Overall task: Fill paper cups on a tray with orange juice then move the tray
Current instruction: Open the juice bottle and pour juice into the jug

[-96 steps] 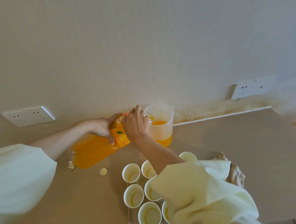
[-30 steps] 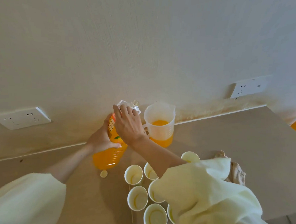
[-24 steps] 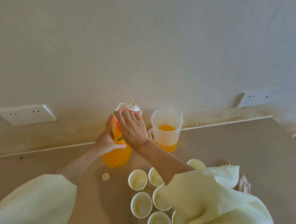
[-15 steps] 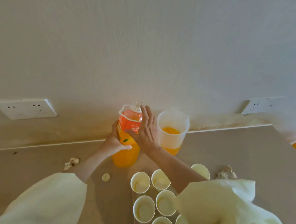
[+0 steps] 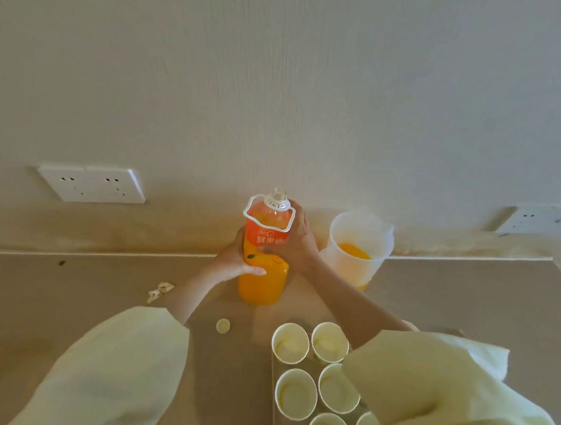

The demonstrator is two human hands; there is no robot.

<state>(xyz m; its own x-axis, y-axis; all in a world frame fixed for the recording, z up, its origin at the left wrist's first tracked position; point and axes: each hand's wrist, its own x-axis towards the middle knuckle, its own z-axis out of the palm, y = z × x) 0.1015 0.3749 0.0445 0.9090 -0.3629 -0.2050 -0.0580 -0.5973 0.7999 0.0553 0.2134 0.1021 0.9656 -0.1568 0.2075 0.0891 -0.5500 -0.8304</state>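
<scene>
Pale textured wall (image 5: 279,82) closes off the far side of the tan counter (image 5: 73,299), so your open room lies to the sides and toward you. Both your hands are clamped on the juice bottle (image 5: 262,289), which stands upright on the counter close to the wall. Your left hand (image 5: 234,258) wraps its middle with the thumb across the front. Your right hand (image 5: 298,242) grips the opposite side, up by the shoulder.

The neck is uncapped and a white carry loop hangs round it. White characters, 鲜果, show on the orange-red label; your fingers hide the rest.

Just right of your right hand stands a clear jug (image 5: 359,236) part full of juice, near your wrist. Under your right forearm, paper cups (image 5: 290,343) sit on a tray (image 5: 272,407) whose left edge runs toward you. A small round cap (image 5: 223,325) lies near your left forearm, and a crumpled scrap (image 5: 159,290) lies further left. Bare counter stretches left of your left hand and right of the jug.
</scene>
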